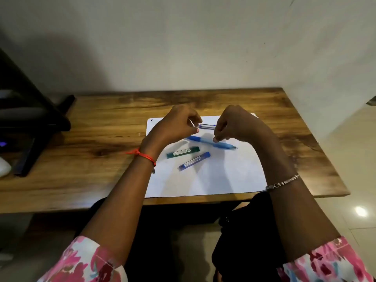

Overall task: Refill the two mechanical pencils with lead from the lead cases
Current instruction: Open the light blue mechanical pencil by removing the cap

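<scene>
Pencil (207, 126), light and slim, is raised over the far paper (223, 176), both hands' fingers pinching it: left hand (177, 125) and right hand (236, 125) at opposite ends. Leads likely snap easily; grip the barrel.

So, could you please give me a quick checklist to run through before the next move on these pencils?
1. Silver pencil held between left hand and right hand: ok, both pinch it above the white paper.
2. Silver pencil's cap off for loading: cannot tell, the fingers hide its ends.
3. Blue pencil within reach: ok, it lies on the paper below the hands.
4. Green lead case and blue lead case at hand: ok, both lie on the paper, side by side and apart.
5. A lead case opened: cannot tell, too small to see.
6. Loose lead ready: not ok, none visible.
</scene>
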`<control>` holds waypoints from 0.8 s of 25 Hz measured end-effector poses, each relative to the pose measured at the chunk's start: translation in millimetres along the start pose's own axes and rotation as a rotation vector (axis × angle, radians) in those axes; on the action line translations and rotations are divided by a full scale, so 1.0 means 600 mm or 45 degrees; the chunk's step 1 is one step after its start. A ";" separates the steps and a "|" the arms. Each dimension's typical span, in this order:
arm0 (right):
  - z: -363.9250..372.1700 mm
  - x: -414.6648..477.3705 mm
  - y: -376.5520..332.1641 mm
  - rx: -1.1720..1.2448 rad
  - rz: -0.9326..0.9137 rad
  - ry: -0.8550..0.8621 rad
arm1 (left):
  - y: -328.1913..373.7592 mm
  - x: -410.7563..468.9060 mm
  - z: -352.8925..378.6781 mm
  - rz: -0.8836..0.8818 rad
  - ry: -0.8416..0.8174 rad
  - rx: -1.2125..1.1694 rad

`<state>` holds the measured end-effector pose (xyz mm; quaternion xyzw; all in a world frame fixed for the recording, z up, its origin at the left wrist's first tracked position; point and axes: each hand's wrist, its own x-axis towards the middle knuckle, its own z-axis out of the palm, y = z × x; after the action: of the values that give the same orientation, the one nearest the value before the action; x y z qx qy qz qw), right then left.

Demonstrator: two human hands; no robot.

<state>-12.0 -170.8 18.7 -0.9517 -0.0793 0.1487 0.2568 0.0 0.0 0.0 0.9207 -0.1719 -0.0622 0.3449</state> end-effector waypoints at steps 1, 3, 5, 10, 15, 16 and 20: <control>0.001 0.000 0.000 -0.037 0.005 -0.027 | 0.000 0.004 -0.001 -0.005 -0.052 0.010; 0.007 0.002 -0.001 -0.080 0.009 -0.024 | -0.001 0.006 -0.002 -0.014 -0.096 0.052; 0.017 0.008 -0.004 -0.115 -0.005 -0.046 | -0.005 0.006 -0.002 -0.051 -0.146 0.073; 0.034 0.026 -0.003 -0.195 -0.014 -0.019 | -0.013 0.003 -0.002 -0.079 -0.168 0.170; 0.019 0.020 0.001 -0.101 0.003 -0.009 | -0.010 0.001 -0.003 -0.066 -0.192 0.163; 0.012 0.015 0.001 -0.039 -0.012 -0.002 | -0.011 0.000 -0.006 -0.052 -0.185 0.155; -0.014 -0.001 0.011 0.650 -0.048 0.175 | -0.018 0.000 -0.034 -0.063 -0.158 -0.105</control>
<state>-9.1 -180.6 22.4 -0.8623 -0.0392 0.0942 0.4960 7.5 20.1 8.1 0.9040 -0.1676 -0.1347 0.3696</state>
